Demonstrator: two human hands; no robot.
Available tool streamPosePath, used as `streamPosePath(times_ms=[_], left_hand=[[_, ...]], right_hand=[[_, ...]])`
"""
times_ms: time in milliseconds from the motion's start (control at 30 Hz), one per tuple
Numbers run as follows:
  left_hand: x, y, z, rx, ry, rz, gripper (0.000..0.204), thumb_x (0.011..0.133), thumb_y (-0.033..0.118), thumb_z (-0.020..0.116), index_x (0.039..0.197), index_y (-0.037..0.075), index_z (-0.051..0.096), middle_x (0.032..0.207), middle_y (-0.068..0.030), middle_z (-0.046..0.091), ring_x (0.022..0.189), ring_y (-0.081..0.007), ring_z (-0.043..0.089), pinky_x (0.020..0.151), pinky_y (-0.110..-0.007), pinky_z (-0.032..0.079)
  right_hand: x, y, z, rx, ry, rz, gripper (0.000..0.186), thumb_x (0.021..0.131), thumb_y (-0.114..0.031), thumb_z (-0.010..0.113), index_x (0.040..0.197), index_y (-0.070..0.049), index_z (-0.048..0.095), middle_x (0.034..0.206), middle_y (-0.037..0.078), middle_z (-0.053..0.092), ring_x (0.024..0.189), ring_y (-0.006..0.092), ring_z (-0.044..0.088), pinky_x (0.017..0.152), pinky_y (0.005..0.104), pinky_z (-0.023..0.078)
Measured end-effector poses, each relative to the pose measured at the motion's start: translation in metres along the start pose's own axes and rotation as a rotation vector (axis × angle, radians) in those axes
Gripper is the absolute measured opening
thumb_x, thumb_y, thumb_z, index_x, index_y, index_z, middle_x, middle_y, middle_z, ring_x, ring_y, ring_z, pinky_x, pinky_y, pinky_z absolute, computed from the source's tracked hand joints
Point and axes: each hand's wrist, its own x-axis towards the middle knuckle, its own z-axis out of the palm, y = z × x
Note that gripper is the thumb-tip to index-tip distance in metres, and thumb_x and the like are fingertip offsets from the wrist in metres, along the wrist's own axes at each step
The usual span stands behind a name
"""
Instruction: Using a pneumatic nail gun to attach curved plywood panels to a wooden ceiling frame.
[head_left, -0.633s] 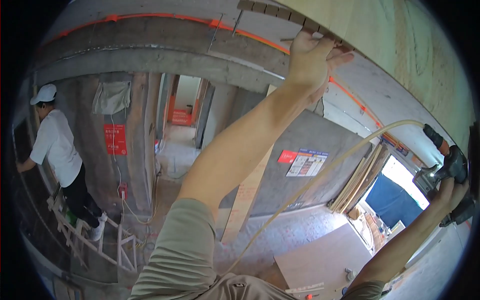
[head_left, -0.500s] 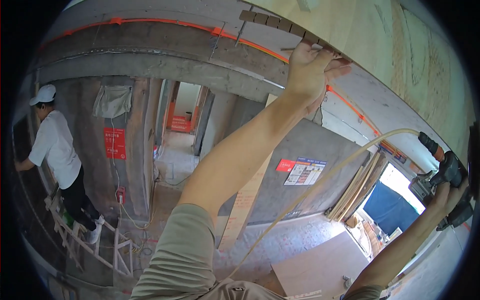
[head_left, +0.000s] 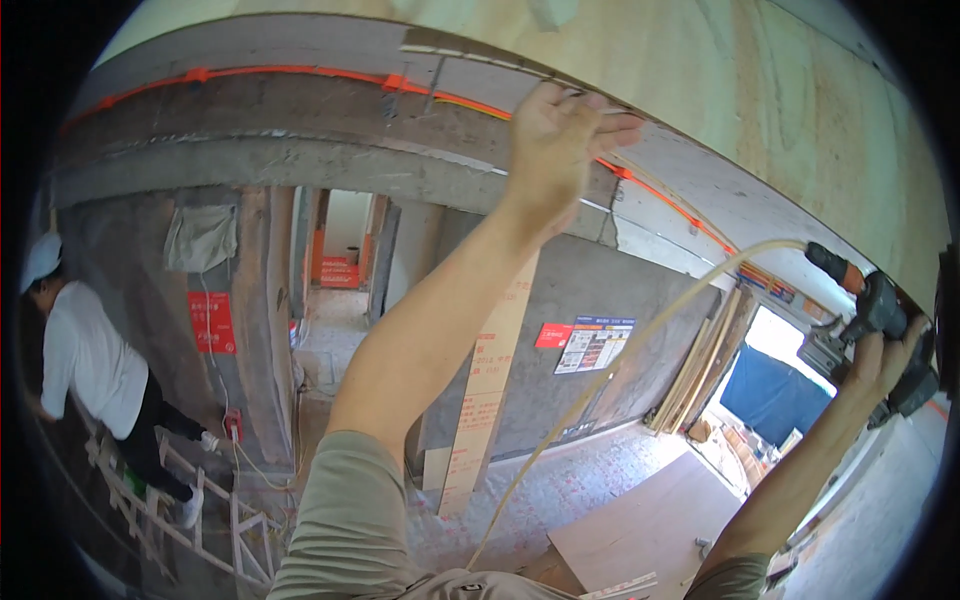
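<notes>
Head view: left hand [head_left: 550, 140] raised to thin strip [head_left: 470, 50] along lower edge of plywood panel [head_left: 690, 75], clasped or loose cannot be told, right hand [head_left: 880, 362] clenched around black power tool [head_left: 880, 303], positioned near panel edge, pale hose [head_left: 660, 318] attached.

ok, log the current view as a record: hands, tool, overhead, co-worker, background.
left_hand: left hand raised, fingers extended at the panel's lower edge; exact contact unclear
right_hand: right hand gripping the tool
tool: black tool, orange collar, tan hose attached
overhead: pale wood panel, brown strip along its lower edge
co-worker: person in white top, far left, at a wooden stand
background: orange conduit, red sheet on wall, blue covering at bright opening
</notes>
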Motion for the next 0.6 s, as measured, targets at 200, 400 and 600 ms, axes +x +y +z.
streamPosePath(times_ms=[200, 400, 600], left_hand=[[-0.004, 0.004, -0.005, 0.047, 0.048, -0.034, 0.023, 0.1, 0.008, 0.059, 0.116, -0.008, 0.052, 0.109, -0.019, 0.065, 0.099, -0.0344, 0.071, 0.089, -0.043, 0.061], [-0.002, 0.007, -0.009, 0.096, -0.001, -0.024, 0.026, 0.104, 0.008, 0.051, 0.125, -0.008, 0.049, 0.121, -0.021, 0.063, 0.108, -0.0361, 0.068, 0.097, -0.045, 0.059], [0.001, 0.012, -0.018, 0.017, -0.089, -0.021, 0.028, 0.107, 0.015, 0.047, 0.118, -0.01, 0.051, 0.116, -0.0224, 0.064, 0.106, -0.0394, 0.068, 0.095, -0.046, 0.06]], right_hand=[[-0.032, 0.025, 0.023, 0.247, -0.369, 0.198, 0.032, 0.102, -0.02, 0.059, 0.13, -0.005, 0.062, 0.132, 0.009, 0.065, 0.127, 0.0257, 0.055, 0.119, 0.0492, 0.033], [-0.053, 0.048, 0.081, 0.138, 0.115, -0.112, 0.022, 0.097, -0.016, 0.067, 0.117, -0.006, 0.067, 0.11, 0.006, 0.07, 0.105, 0.0233, 0.061, 0.107, 0.0452, 0.045], [-0.054, 0.044, 0.077, 0.109, 0.043, -0.083, 0.024, 0.097, -0.018, 0.068, 0.118, -0.007, 0.066, 0.11, 0.006, 0.07, 0.105, 0.0238, 0.061, 0.107, 0.0467, 0.046]])
